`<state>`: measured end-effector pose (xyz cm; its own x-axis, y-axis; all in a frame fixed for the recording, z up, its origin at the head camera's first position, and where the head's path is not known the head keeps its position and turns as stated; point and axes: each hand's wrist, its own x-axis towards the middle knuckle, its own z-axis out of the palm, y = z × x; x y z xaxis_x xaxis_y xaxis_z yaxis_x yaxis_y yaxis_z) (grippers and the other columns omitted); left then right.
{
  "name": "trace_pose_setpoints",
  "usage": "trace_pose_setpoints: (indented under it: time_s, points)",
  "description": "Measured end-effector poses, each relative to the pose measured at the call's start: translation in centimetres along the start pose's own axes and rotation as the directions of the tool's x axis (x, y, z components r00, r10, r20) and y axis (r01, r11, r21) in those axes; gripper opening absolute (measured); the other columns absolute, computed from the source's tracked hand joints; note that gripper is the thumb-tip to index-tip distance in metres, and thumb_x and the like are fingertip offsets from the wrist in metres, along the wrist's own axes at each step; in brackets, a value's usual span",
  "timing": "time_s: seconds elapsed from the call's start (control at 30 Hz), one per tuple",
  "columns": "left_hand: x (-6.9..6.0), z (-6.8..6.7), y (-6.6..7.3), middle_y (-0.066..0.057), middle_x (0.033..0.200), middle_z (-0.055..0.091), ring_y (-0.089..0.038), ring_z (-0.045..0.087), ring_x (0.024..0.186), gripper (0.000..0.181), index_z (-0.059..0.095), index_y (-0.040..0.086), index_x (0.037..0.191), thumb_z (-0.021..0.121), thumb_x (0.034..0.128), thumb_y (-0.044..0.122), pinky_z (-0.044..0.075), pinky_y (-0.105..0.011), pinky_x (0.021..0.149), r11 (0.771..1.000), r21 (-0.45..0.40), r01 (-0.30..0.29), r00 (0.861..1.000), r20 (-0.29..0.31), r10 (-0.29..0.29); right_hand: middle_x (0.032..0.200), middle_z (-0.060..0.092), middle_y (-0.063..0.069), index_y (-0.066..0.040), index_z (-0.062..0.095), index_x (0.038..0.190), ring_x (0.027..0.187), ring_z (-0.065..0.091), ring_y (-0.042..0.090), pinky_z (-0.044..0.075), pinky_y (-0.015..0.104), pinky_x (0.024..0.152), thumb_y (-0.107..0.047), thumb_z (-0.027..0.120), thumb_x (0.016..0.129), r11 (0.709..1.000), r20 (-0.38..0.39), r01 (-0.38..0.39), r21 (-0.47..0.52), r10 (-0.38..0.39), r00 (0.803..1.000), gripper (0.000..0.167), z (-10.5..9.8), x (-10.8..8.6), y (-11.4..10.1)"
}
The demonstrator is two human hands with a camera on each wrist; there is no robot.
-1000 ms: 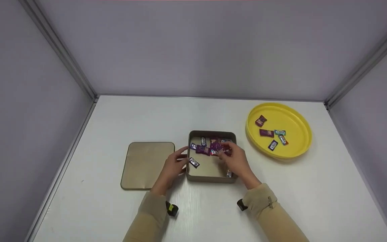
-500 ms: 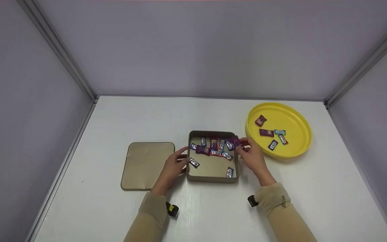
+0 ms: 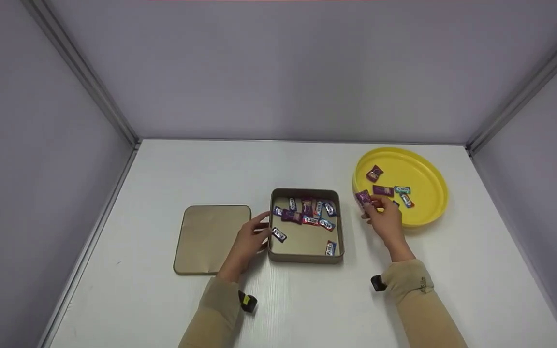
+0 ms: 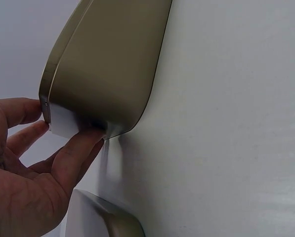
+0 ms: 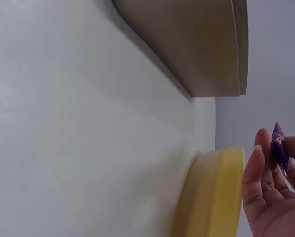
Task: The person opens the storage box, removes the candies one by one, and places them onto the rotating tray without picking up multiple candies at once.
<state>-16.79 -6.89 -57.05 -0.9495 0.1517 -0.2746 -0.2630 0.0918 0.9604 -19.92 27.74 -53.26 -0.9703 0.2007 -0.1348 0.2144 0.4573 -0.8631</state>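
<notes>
My right hand (image 3: 386, 220) pinches a purple-wrapped candy (image 3: 363, 197) between thumb and fingers, above the near left rim of the yellow round tray (image 3: 426, 212). In the right wrist view the same candy (image 5: 280, 148) appears edge-on between the fingertips. At the left side of an uncovered gold tin (image 3: 306, 258), my left hand (image 3: 250, 239) rests its fingers on the wall and rim. The left wrist view has these fingers (image 4: 75, 153) against the tin's outer wall. Several small purple, blue and red candies (image 3: 307, 208) lie inside the tin.
A flat gold lid (image 3: 213, 237) lies on the white table (image 3: 278, 164), left of the tin. Inside the yellow tray are several candies (image 3: 383, 190), one partly hidden by my right hand. Grey panels (image 3: 288, 72) enclose the back and sides.
My right hand has moved right, out of the tin and over to the yellow tray, carrying the purple-wrapped candy. My left hand has stayed at the tin's left side.
</notes>
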Motion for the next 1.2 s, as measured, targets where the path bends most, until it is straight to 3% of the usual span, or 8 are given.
trace_pose_setpoints:
  time_s: [0.2,0.43,0.63,0.8,1.0,1.2]
  points:
    - [-0.1,-0.1,-0.1,-0.018,0.132,0.054,-0.029,0.057,0.115,0.049,0.047,0.018,0.148,0.055,0.1000,0.012,0.053,-0.041,0.088,1.000,0.028,0.001,1.000,-0.003,0.000,0.111,0.057,0.018,0.002,0.052,0.134,0.095,0.066,0.030,0.055,0.025,0.072,-0.013,0.051,0.102,1.000,-0.044,-0.014,-0.019,0.013,0.999,0.036,-1.5,0.8,0.9]
    - [-0.1,0.0,-0.1,-0.019,0.133,0.054,-0.029,0.057,0.116,0.049,0.046,0.018,0.148,0.056,0.0996,0.011,0.052,-0.040,0.090,1.000,0.022,0.006,1.000,-0.006,-0.005,0.117,0.057,0.019,0.001,0.050,0.139,0.094,0.066,0.024,0.056,0.024,0.072,-0.014,0.050,0.103,0.999,-0.073,-0.026,-0.039,0.023,0.997,0.039,-3.2,1.4,1.0]
    - [0.0,0.0,-0.1,-0.020,0.133,0.053,-0.032,0.056,0.117,0.050,0.046,0.017,0.148,0.055,0.0992,0.009,0.052,-0.041,0.089,1.000,-0.006,-0.002,1.000,0.000,0.002,0.117,0.055,0.019,0.002,0.050,0.139,0.097,0.066,0.027,0.055,0.023,0.075,-0.015,0.050,0.103,0.998,-0.094,-0.049,-0.038,0.046,0.995,0.039,-4.5,1.9,1.1]
    - [-0.1,0.1,-0.1,-0.020,0.132,0.054,-0.032,0.056,0.116,0.050,0.046,0.017,0.148,0.054,0.0993,0.009,0.052,-0.040,0.089,1.000,0.006,-0.003,1.000,0.001,0.003,0.114,0.058,0.018,0.002,0.054,0.136,0.097,0.061,0.027,0.050,0.019,0.070,-0.017,0.051,0.102,0.987,-0.124,-0.047,-0.151,0.028,0.992,0.039,-5.7,2.5,1.6]
    - [0.0,0.1,-0.2,-0.021,0.133,0.053,-0.032,0.056,0.117,0.050,0.046,0.017,0.148,0.054,0.0996,0.009,0.052,-0.041,0.089,1.000,0.006,0.001,1.000,0.004,-0.001,0.116,0.059,0.023,0.005,0.057,0.132,0.102,0.054,0.030,0.048,0.034,0.082,-0.016,0.053,0.101,0.967,-0.110,-0.032,-0.254,0.004,0.994,0.038,-6.8,3.0,2.6]
    - [0.0,0.1,0.0,-0.017,0.132,0.055,-0.028,0.057,0.115,0.049,0.047,0.021,0.147,0.056,0.0997,0.011,0.053,-0.039,0.086,0.999,0.024,0.030,1.000,-0.011,-0.029,0.116,0.061,0.026,0.005,0.058,0.132,0.103,0.056,0.035,0.047,0.041,0.083,-0.005,0.053,0.097,0.948,-0.080,0.023,-0.317,-0.051,0.996,0.036,-7.4,3.5,3.4]
